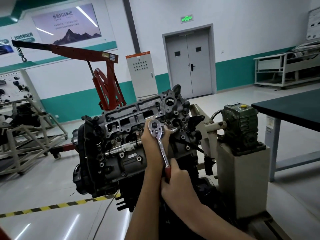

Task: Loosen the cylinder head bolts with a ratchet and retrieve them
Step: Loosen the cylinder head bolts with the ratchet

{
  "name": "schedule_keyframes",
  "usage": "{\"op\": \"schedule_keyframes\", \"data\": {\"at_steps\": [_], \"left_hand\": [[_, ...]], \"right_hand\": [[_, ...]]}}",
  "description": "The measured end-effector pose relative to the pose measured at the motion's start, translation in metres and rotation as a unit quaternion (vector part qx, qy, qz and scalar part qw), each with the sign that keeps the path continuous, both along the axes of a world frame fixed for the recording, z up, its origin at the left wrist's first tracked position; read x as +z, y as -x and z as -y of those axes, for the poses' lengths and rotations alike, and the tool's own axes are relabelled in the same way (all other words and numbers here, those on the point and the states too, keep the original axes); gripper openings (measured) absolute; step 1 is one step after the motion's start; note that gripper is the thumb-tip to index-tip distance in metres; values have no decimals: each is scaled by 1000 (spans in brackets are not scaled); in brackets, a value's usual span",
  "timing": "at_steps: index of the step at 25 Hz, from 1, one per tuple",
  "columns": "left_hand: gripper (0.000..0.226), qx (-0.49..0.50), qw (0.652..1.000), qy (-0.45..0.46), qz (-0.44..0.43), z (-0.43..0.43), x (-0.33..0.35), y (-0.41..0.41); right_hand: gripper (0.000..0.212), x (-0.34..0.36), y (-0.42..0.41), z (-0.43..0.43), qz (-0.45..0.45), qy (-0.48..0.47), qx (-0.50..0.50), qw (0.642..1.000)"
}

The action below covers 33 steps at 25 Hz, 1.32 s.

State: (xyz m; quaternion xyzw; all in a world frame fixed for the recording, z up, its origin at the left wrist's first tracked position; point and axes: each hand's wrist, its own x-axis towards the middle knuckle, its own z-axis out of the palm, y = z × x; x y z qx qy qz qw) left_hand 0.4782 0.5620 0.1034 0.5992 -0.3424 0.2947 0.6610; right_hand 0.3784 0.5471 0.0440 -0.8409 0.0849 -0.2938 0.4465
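Observation:
A grey engine with its cylinder head exposed sits tilted on a stand in the middle of the view. A chrome ratchet with a dark red grip points its head at the right part of the cylinder head. My left hand wraps around the ratchet's head and presses it against the engine. My right hand grips the red handle lower down. The bolt under the ratchet head is hidden by my left hand and the tool.
A worm gearbox on a beige pedestal holds the engine from the right. A dark-topped table stands at right. A red engine crane and a metal-framed trolley stand behind and to the left. Yellow-black floor tape crosses the floor.

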Motion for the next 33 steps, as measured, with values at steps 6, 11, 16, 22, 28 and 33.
{"op": "schedule_keyframes", "data": {"at_steps": [6,11,16,22,28,33], "left_hand": [[43,-51,996,-30,-60,-6,14,-7],[47,-50,995,-57,-57,-14,17,-12],[41,-12,999,-49,-5,-4,3,-1],[43,-62,996,-20,-56,-4,10,-11],[49,-79,995,-43,-47,-9,15,-14],[25,-20,999,-43,0,-7,5,-4]], "right_hand": [[20,61,11,105,-79,356,-9,931],[14,91,2,131,-44,476,-45,877],[23,6,4,33,24,58,-5,998],[19,15,8,42,11,107,29,994],[15,101,2,139,-53,488,-47,870],[22,19,9,60,-23,150,-4,988]]}}
